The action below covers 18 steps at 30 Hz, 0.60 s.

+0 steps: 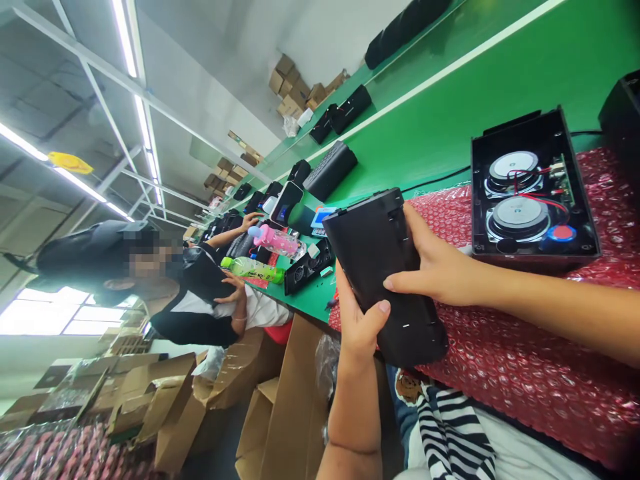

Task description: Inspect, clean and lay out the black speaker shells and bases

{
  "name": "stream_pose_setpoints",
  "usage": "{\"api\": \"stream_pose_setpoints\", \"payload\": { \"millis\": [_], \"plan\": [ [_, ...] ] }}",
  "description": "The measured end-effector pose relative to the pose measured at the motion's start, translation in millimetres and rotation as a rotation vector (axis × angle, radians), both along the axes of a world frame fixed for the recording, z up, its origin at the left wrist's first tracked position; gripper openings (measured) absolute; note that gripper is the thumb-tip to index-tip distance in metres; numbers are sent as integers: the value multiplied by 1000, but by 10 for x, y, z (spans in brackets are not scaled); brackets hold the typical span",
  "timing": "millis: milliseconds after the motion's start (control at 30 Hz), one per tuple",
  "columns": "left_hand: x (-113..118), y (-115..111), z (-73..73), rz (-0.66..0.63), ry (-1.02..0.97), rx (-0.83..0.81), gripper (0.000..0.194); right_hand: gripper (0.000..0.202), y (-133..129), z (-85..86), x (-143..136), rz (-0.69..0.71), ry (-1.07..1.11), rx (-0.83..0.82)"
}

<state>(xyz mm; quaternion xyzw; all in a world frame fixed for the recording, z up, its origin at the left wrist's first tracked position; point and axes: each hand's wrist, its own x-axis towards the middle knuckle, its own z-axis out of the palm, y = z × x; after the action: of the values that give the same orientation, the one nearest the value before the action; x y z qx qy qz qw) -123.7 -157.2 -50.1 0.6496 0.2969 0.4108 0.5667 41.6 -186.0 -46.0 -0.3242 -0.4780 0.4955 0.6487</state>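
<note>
Both my hands hold a black plastic speaker casing [385,260] tilted over the bubble wrap. My left hand [361,327] grips its lower side, with the thumb lying on the flat face. From the other side my right hand [425,260] wraps round the edge, its thumb also pressed on that face. Beside my right forearm rests an open speaker housing [535,250], with two round speaker drivers [517,217], red wires and a small circuit board inside. Red bubble wrap [525,333] lies under it. The casing's far side is hidden.
A co-worker [200,287] sits at the same green bench [425,133]. Between us are a green-labelled bottle [253,269], a pink bottle [280,241] and a black speaker part [307,267]. More black casings [330,170] stand along the bench. Cardboard boxes [285,393] are beside it.
</note>
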Motion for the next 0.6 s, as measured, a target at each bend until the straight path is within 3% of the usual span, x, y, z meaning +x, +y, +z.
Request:
{"api": "stream_pose_setpoints", "payload": {
  "millis": [433, 600],
  "plan": [
    [5, 50, 5, 36, 76, 113, 98, 119, 3, -22, -4, 20, -52, 4],
    [11, 76, -10, 29, 58, 112, 91, 126, -35, 15, -24, -3, -108, -38]
  ]
}}
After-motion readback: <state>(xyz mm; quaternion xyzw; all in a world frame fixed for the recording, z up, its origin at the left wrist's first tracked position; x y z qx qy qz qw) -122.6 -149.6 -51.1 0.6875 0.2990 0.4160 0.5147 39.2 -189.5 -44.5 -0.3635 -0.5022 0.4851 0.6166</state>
